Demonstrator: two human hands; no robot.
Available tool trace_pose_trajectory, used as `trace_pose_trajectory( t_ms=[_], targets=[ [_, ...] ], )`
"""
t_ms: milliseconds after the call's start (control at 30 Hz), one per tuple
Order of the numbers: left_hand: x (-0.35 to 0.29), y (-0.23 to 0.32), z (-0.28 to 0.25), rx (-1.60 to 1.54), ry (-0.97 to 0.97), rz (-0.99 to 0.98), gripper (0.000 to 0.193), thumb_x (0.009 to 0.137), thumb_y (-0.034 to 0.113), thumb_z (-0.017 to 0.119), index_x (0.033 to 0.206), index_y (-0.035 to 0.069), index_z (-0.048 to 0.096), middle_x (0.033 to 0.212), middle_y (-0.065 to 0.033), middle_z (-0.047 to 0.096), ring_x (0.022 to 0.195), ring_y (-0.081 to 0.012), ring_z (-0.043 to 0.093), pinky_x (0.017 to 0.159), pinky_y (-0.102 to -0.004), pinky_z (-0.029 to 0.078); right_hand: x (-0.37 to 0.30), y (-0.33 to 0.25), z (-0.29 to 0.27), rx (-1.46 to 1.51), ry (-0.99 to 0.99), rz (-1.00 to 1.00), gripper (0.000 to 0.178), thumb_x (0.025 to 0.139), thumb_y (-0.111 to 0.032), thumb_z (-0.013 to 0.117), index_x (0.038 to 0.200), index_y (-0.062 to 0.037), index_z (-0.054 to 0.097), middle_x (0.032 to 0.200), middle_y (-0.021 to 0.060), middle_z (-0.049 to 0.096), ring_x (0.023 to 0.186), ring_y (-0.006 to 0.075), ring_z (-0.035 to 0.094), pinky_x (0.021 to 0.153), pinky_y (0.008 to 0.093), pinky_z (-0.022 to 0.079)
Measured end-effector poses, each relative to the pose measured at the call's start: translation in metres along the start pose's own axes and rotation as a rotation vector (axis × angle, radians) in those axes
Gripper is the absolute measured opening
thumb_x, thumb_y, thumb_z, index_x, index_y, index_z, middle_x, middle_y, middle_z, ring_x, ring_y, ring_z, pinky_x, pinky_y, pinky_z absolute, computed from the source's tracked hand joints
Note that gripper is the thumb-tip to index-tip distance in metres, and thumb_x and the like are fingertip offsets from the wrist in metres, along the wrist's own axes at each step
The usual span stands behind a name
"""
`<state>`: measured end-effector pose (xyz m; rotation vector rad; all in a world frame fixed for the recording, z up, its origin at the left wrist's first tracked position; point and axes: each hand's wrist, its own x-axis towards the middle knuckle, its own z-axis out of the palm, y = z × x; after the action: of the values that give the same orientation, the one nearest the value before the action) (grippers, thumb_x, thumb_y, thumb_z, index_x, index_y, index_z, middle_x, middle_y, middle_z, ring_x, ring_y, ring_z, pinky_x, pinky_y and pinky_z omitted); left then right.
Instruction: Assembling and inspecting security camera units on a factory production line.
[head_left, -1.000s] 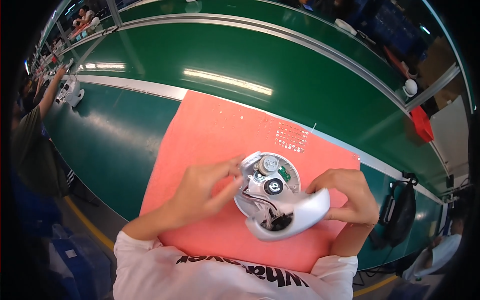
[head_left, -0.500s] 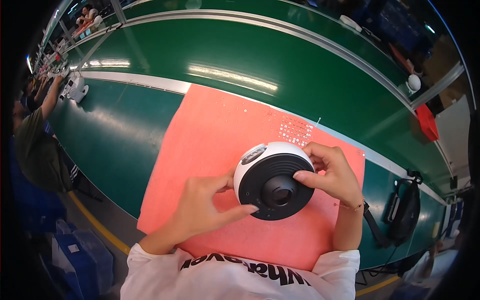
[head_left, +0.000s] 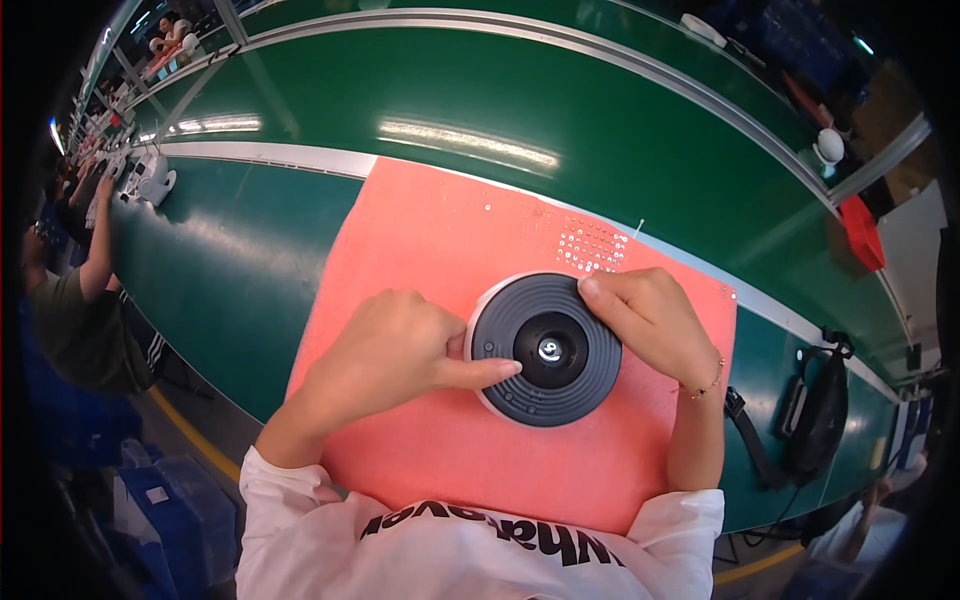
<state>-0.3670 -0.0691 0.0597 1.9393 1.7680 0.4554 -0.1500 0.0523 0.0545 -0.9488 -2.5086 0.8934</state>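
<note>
I hold a round camera-like device (head_left: 547, 400) with a white shell and a dark grey, ringed face. A glossy black lens-like dome sits at its centre, and the face points up toward me. My left hand (head_left: 395, 345) grips the left rim, its thumb lying over the face close to the dome and its other fingers hidden behind the shell. On the upper right rim, my right hand (head_left: 650, 325) is closed with its thumb on the grey edge. A pink foam mat (head_left: 400, 240) lies under the device. Small shiny pieces (head_left: 592, 245), perhaps screws, stand in rows at the mat's far side.
A green bench (head_left: 230, 270) carries the mat, with a green panel (head_left: 440, 95) rising behind. To the right lies a black bag (head_left: 818, 420) with a strap. A white device (head_left: 150, 180) stands far left, near a co-worker's arm (head_left: 98, 240). Blue bins (head_left: 175, 510) stand lower left.
The device has turned so its face is flatter toward me, and the white side with its oval panel is now hidden. My left hand has moved up, its thumb nearer the dome.
</note>
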Motion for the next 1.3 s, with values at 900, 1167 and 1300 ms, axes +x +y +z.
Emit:
trace_pose_trajectory(
  t_ms=[900,1167,1300],
  targets=[
    [-0.002,0.003,0.004,0.028,0.034,0.002,0.045,0.068,0.041,0.073,0.052,0.002,0.057,0.042,-0.0108,0.045,0.037,-0.0244,0.046,0.042,-0.0315,0.035,-0.026,-0.039,0.008,-0.070,-0.103,-0.555,0.047,0.074,-0.008,0.066,0.118,-0.0029,0.050,0.116,0.0105,0.057,0.108,0.0285,0.052,0.092,0.0427,0.038],
    [0.005,0.004,0.005,0.036,-0.034,-0.072,0.043,0.070,0.041,0.070,0.057,0.001,0.061,0.045,-0.0116,0.051,0.042,-0.0262,0.052,0.047,-0.0325,0.041,-0.017,-0.010,0.014,0.119,0.184,-0.168,0.052,0.083,-0.030,0.062,0.120,0.0020,0.042,0.117,0.0219,0.053,0.105,0.0355,0.055,0.088,0.0403,0.043],
    [0.003,-0.021,0.043,-0.519,-0.103,-0.163,0.051,0.073,0.045,0.068,0.091,-0.002,0.064,0.075,-0.0148,0.064,0.073,-0.0236,0.063,0.068,-0.0337,0.049,-0.007,-0.001,0.020,0.425,-0.144,0.133,0.040,0.089,-0.034,0.055,0.107,0.0019,0.052,0.092,0.0183,0.065,0.087,0.0298,0.064,0.077,0.0346,0.049]
  ],
)
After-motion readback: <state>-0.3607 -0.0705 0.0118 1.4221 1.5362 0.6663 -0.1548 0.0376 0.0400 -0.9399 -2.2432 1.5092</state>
